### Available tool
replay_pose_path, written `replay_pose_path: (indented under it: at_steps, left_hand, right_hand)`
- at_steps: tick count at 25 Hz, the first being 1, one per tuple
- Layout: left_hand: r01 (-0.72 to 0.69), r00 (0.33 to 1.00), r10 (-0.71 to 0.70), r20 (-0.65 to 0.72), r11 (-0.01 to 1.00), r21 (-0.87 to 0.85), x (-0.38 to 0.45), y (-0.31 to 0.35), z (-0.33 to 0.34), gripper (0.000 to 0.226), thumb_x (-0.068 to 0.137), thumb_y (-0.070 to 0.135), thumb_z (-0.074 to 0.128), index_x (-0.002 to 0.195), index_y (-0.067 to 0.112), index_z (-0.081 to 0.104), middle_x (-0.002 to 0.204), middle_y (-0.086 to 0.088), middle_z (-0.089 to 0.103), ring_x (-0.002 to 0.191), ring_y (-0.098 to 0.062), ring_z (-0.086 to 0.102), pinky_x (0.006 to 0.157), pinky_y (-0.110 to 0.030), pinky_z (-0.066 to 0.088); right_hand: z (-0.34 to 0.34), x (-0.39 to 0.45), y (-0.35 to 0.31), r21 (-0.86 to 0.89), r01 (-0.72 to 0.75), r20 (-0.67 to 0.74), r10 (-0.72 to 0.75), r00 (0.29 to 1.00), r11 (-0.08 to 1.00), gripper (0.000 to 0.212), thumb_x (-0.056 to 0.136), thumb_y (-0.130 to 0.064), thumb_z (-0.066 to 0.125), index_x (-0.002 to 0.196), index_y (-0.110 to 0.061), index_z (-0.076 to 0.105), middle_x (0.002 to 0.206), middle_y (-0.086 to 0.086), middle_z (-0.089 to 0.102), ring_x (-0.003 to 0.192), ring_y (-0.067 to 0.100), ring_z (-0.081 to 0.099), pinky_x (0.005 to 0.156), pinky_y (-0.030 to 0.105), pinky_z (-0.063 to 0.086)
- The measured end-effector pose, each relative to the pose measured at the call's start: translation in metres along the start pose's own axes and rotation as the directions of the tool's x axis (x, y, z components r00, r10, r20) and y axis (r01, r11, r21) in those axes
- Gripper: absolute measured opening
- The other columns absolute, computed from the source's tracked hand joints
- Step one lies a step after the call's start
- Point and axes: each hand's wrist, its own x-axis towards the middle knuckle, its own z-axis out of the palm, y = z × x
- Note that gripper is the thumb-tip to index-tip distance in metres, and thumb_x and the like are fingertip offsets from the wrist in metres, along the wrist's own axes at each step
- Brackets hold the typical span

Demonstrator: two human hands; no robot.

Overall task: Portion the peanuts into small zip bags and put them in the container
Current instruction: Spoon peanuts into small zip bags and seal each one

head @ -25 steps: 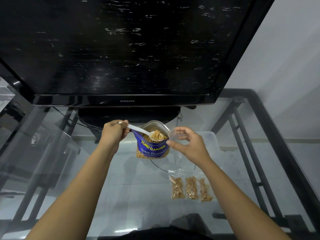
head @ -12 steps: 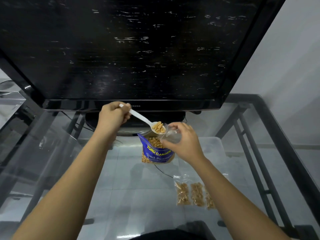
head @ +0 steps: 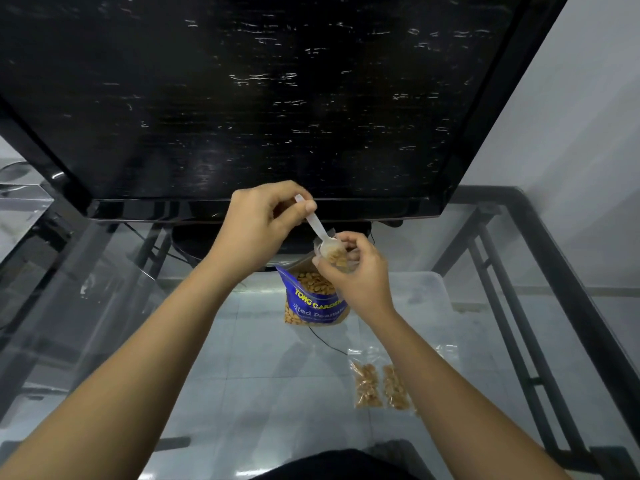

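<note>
A dark television looms over the glass table; filled zip bags lie near the right forearm. The blue peanut pouch stands open just below the hands. The left hand pinches a white spoon (bowl loaded with peanuts) tipped into a small clear bag that the right hand grips

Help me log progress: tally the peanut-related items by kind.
Blue peanut pouch: 1
White plastic spoon: 1
Small zip bag being filled: 1
Filled small bags on the glass table, as far as visible: 2
Total: 5
</note>
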Motion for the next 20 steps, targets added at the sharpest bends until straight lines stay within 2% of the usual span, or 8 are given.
replay_pose_path:
  at_steps: [5, 7, 9, 11, 13, 15, 18, 20]
  left_hand:
    - [-0.066, 0.995, 0.065, -0.076, 0.998, -0.012, 0.001, 0.000, -0.012, 0.007, 0.088, 0.029, 0.060, 0.085, 0.026, 0.067, 0.068, 0.009, 0.062, 0.063, -0.006, 0.055, 0.060, -0.016, 0.041]
    - [0.032, 0.982, -0.041, -0.186, 0.998, -0.053, 0.004, -0.014, -0.013, 0.009, 0.089, 0.031, 0.059, 0.083, 0.028, 0.065, 0.067, 0.001, 0.064, 0.063, -0.015, 0.057, 0.063, -0.028, 0.046]
    - [0.197, 0.928, -0.249, -0.278, 0.959, -0.202, 0.004, -0.035, -0.006, 0.012, 0.088, 0.033, 0.057, 0.077, 0.031, 0.063, 0.064, 0.000, 0.063, 0.062, -0.018, 0.059, 0.065, -0.036, 0.050]
    - [0.274, 0.928, -0.312, -0.203, 0.942, -0.193, -0.006, -0.054, 0.013, 0.013, 0.087, 0.030, 0.058, 0.075, 0.031, 0.063, 0.062, 0.005, 0.063, 0.059, -0.007, 0.057, 0.064, -0.031, 0.050]
    - [0.190, 0.982, -0.191, -0.014, 0.981, -0.030, -0.023, -0.064, 0.039, 0.010, 0.088, 0.022, 0.061, 0.082, 0.022, 0.069, 0.069, 0.004, 0.067, 0.062, 0.002, 0.055, 0.063, -0.010, 0.043]
    - [0.108, 0.985, -0.113, 0.133, 0.993, 0.041, -0.035, -0.068, 0.061, 0.012, 0.088, 0.018, 0.061, 0.089, 0.012, 0.072, 0.079, -0.002, 0.071, 0.067, 0.001, 0.055, 0.064, -0.002, 0.037]
    - [0.330, 0.940, -0.333, 0.074, 0.943, 0.049, -0.040, -0.073, 0.079, 0.017, 0.090, 0.021, 0.057, 0.091, 0.011, 0.072, 0.077, -0.008, 0.071, 0.070, -0.014, 0.059, 0.065, -0.019, 0.043]
    - [0.548, 0.836, -0.548, -0.010, 0.836, -0.026, -0.035, -0.080, 0.084, 0.020, 0.090, 0.019, 0.056, 0.089, 0.008, 0.072, 0.078, -0.012, 0.071, 0.075, -0.022, 0.062, 0.070, -0.028, 0.047]
  right_hand:
    - [-0.008, 0.004, -0.001, 0.046, -0.052, -0.020, 0.053, 0.998, 0.998, 0.039, 0.069, -0.034, 0.079, 0.101, -0.030, 0.056, 0.088, -0.017, 0.060, 0.079, -0.007, 0.057, 0.064, 0.009, 0.047]
    - [-0.013, 0.004, 0.003, 0.018, -0.068, -0.017, 0.068, 0.998, 0.998, 0.040, 0.069, -0.035, 0.078, 0.102, -0.030, 0.056, 0.091, -0.017, 0.060, 0.083, -0.002, 0.058, 0.067, 0.014, 0.049]
    - [-0.019, 0.003, 0.008, 0.018, -0.090, -0.038, 0.091, 0.995, 0.996, 0.040, 0.069, -0.034, 0.079, 0.101, -0.030, 0.055, 0.093, -0.014, 0.061, 0.086, 0.001, 0.058, 0.070, 0.017, 0.050]
    - [-0.025, 0.001, 0.014, 0.040, -0.124, -0.049, 0.126, 0.991, 0.991, 0.039, 0.070, -0.033, 0.079, 0.100, -0.029, 0.055, 0.097, -0.010, 0.062, 0.087, 0.003, 0.059, 0.070, 0.019, 0.051]
    - [-0.027, -0.002, 0.020, 0.035, -0.168, 0.007, 0.168, 0.986, 0.985, 0.039, 0.071, -0.034, 0.078, 0.101, -0.029, 0.054, 0.100, -0.007, 0.063, 0.085, 0.002, 0.058, 0.067, 0.016, 0.048]
    - [-0.026, -0.004, 0.026, 0.018, -0.188, 0.056, 0.187, 0.981, 0.982, 0.039, 0.071, -0.036, 0.078, 0.101, -0.029, 0.054, 0.101, -0.007, 0.064, 0.086, 0.001, 0.059, 0.068, 0.014, 0.047]
    - [-0.025, -0.007, 0.032, 0.029, -0.186, 0.055, 0.184, 0.981, 0.982, 0.039, 0.071, -0.036, 0.078, 0.102, -0.031, 0.053, 0.098, -0.012, 0.064, 0.093, 0.006, 0.060, 0.076, 0.020, 0.049]
    - [-0.026, -0.008, 0.035, 0.043, -0.180, 0.063, 0.177, 0.982, 0.983, 0.041, 0.071, -0.035, 0.078, 0.103, -0.031, 0.053, 0.098, -0.013, 0.063, 0.095, 0.004, 0.059, 0.078, 0.020, 0.049]
